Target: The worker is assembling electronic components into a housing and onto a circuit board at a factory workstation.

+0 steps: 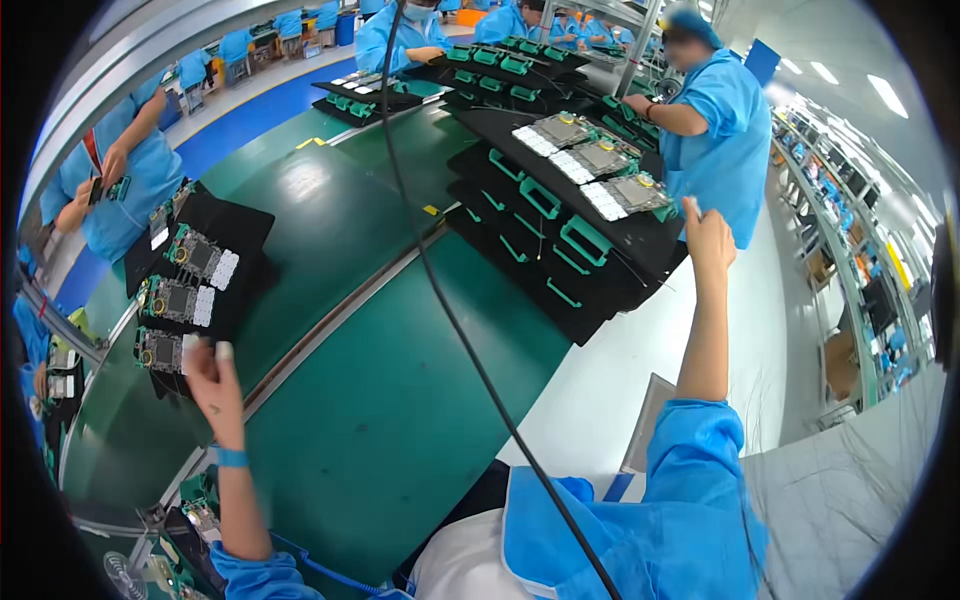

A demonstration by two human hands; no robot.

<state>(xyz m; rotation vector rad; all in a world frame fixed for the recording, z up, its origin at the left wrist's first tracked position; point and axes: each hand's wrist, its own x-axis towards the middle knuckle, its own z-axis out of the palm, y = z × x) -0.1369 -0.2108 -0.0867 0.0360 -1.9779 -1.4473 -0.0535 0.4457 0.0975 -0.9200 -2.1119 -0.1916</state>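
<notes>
My left hand (pixel 214 388) reaches to the left, white tips on its fingers and a blue band at the wrist. Its thumb and fingers are apart, beside the nearest circuit board (pixel 160 350) with a white keypad-like block, on a black tray (pixel 232 225). No held thing shows in it. At the right, my right hand (pixel 709 240) is raised by the edge of a second black tray (pixel 640 235). One white-tipped finger stretches up; the others are partly hidden. Three circuit boards (pixel 603 158) with white blocks lie on this tray, just left of the hand.
Beneath the right tray, stacked black trays (pixel 575 325) carry green frames (pixel 585 240). A metal rail (pixel 330 318) divides the green table (pixel 400 400). A black cable (pixel 440 290) hangs across the view. Co-workers in blue stand at left (pixel 130 165) and right (pixel 725 130); shelving lines the far right.
</notes>
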